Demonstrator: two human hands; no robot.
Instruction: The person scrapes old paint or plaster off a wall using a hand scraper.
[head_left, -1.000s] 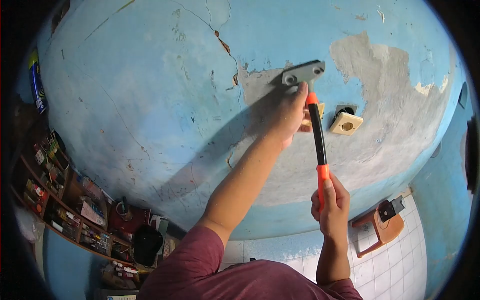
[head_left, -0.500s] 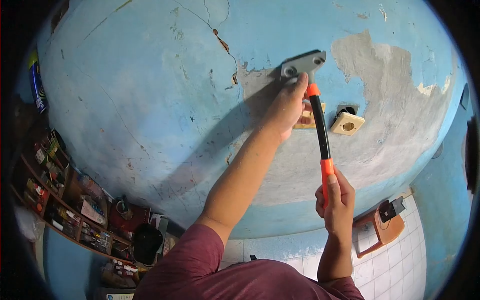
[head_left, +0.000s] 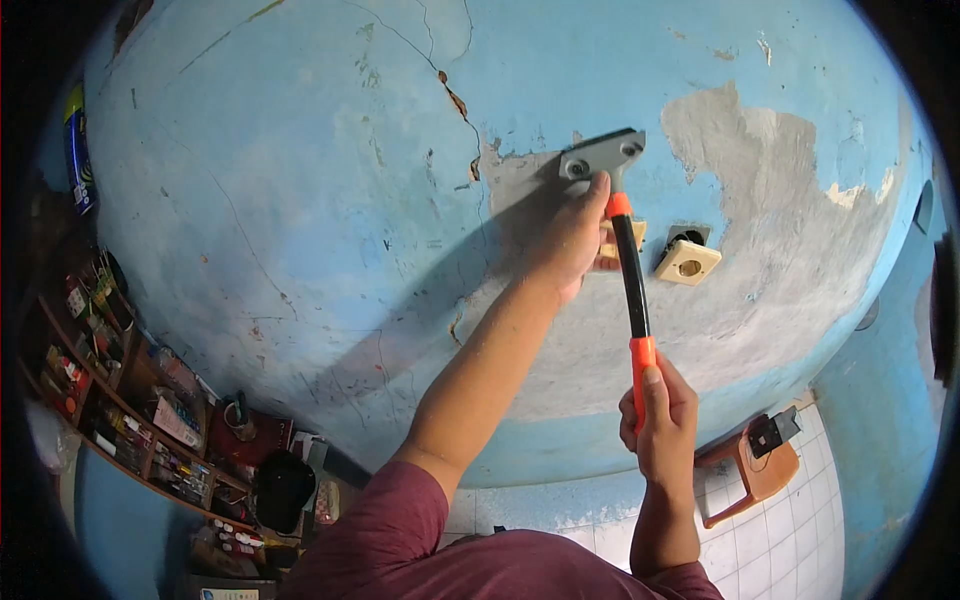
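Note:
A long-handled wall scraper (head_left: 630,275) with a grey head, black shaft and orange grips leans up against the blue wall (head_left: 300,200). My left hand (head_left: 578,235) grips it just below the head, thumb pressed up along the neck; its other fingers are partly hidden behind. Lower down, my right hand (head_left: 665,415) is wrapped around the orange end grip. The scraper's blade edge lies at a patch of bare grey plaster (head_left: 520,190) where blue paint ends. Close behind my left fingers is a cream wall fitting, partly covered.
Right of the shaft, a cream socket (head_left: 688,262) hangs loose from its wall box. A crack (head_left: 457,103) runs down the wall. Shelves of bottles and tools (head_left: 130,420) stand lower left. An orange stool (head_left: 768,475) carrying a dark device stands on white tiles lower right.
The view has shifted slightly, so the wall sits lower in it. The scraper and both hands have moved a little down along the wall; both grips stay the same.

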